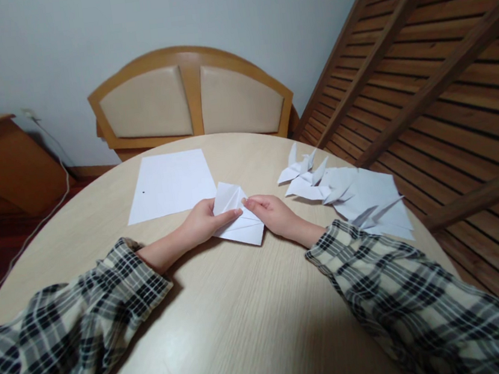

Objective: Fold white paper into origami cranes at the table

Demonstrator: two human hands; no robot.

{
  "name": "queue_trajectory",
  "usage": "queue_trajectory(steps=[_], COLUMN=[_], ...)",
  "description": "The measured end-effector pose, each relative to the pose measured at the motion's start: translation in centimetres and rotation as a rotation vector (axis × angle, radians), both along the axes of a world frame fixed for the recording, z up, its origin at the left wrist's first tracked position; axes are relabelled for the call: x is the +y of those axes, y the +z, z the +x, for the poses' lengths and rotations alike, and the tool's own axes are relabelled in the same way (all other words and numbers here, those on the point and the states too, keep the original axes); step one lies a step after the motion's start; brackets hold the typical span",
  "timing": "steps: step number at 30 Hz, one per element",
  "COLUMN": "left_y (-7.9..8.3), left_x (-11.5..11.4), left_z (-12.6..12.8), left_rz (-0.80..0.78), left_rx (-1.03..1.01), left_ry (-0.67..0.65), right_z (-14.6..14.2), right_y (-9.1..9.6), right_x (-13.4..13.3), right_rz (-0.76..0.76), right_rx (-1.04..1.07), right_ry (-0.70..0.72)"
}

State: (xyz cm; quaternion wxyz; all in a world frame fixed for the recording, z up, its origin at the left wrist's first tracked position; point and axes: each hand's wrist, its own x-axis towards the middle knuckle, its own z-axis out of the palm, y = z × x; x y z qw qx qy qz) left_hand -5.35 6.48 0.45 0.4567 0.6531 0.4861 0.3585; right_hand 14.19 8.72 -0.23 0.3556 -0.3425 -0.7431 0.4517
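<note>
A partly folded piece of white paper [242, 232] with crease lines is held between both hands over the middle of the table. My left hand [202, 223] grips its left side, thumb lying on top and the other fingers hidden beneath. At the right side, my right hand [275, 213] pinches the same paper, its thumb close to the raised fold near the top. The paper's lower corner points toward me.
A white sheet [173, 181] lies flat at the back left of the round wooden table [212, 325]. Several folded paper cranes [306, 183] stand at the right, some by another white sheet [377, 186]. Beyond are a padded headboard-like panel [194, 90] and wooden slats [422, 81].
</note>
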Motion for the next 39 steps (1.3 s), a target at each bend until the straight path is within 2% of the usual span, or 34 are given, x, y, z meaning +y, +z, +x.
queue_trajectory(steps=[3,10,18,29,34,39], left_y=[0.07,0.04,0.10,-0.77,-0.62,-0.57], left_x=[-0.08,0.07,0.04,0.72,0.59,0.55], left_z=[0.07,0.21,0.20,-0.12,-0.09,-0.06], left_rz=[0.000,0.027,0.028,0.035,0.027,0.035], left_rx=[-0.007,-0.063,-0.034,-0.138,-0.139,-0.142], left_ry=[0.004,0.071,0.087,0.184,0.174,0.182], right_z=[-0.02,-0.02,0.07,0.11,0.01,0.04], right_y=[-0.03,0.18,0.11,-0.07,-0.06,0.02], right_x=[0.00,-0.08,-0.10,0.05,0.05,-0.02], right_rz=[0.026,-0.052,-0.041,-0.072,-0.030,-0.044], right_rx=[0.005,0.073,-0.022,0.090,0.029,0.057], right_ry=[-0.025,-0.010,-0.049,-0.093,-0.119,-0.111])
